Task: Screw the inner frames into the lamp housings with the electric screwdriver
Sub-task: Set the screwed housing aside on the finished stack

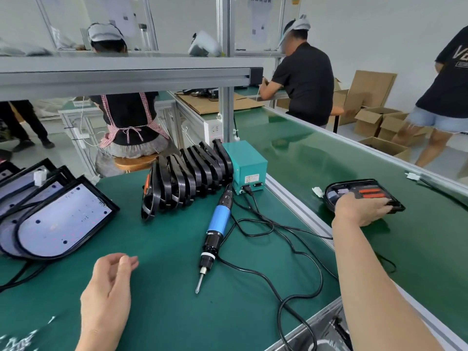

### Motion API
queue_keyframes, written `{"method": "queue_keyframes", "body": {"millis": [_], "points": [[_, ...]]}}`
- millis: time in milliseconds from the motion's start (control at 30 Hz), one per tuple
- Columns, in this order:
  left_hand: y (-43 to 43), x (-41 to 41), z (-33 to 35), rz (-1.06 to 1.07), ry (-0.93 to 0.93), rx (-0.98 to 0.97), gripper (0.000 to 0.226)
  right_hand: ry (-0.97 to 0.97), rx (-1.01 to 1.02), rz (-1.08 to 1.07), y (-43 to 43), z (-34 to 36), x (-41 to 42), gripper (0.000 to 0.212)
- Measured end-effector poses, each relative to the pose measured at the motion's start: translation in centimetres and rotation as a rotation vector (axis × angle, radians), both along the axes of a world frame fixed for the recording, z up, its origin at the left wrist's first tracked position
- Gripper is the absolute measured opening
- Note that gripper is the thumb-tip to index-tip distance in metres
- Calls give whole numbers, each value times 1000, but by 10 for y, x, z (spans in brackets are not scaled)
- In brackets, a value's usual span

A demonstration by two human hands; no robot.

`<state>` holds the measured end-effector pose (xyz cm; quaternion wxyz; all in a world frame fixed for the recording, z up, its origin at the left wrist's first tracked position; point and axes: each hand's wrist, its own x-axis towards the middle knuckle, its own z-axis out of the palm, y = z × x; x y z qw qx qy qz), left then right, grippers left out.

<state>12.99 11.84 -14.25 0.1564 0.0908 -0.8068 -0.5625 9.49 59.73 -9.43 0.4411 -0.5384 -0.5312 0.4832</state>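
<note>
Green bench mat [164, 312]: matt, finely textured. Green conveyor belt [304, 153]: glossier, reflective. Row of black plastic inner frames [187, 178] and black plastic lamp housing [364, 184]: smooth, shiny. Blue-barrelled electric screwdriver [217, 224]: smooth plastic, bare metal bit.

White walls [379, 34] enclose a workshop with a pale floor [345, 136]. A green-matted desk [164, 312] sits below an aluminium shelf [126, 74] and adjoins a long green conveyor belt [316, 153]. Open cardboard boxes [372, 120] stand by the wall. Blurred sheets [259, 11], perhaps notices, hang above.
</note>
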Motion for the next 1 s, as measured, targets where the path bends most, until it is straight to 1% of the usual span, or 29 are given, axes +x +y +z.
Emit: {"method": "queue_keyframes", "body": {"millis": [100, 300, 433, 567, 767, 833, 933, 1000], "points": [[2, 2, 1, -11, -5, 16, 10, 81, 129, 105, -41, 17, 0, 69], [2, 3, 6, -19, 8, 51, 15, 249, 227, 572, -179, 48, -5, 60], [4, 4, 8, -16, -5, 54, 14, 281, 257, 842, -264, 40, -1, 56], [3, 7, 10, -9, -28, 41, 13, 255, 297, 1036, -326, 23, 5, 56], [5, 9, 15, -13, -33, 47, 19, 172, 309, 1184, -371, -1, 3, 58], [6, 9, 15, -14, -38, 39, 20, 106, 314, 1228, -379, -10, 3, 58], [5, 8, 12, -12, -38, 55, 13, -59, 381, 1353, -382, -27, 3, 58], [2, 4, 10, 1, -30, 100, 9, -159, 424, 1411, -381, -31, 0, 52]]}}
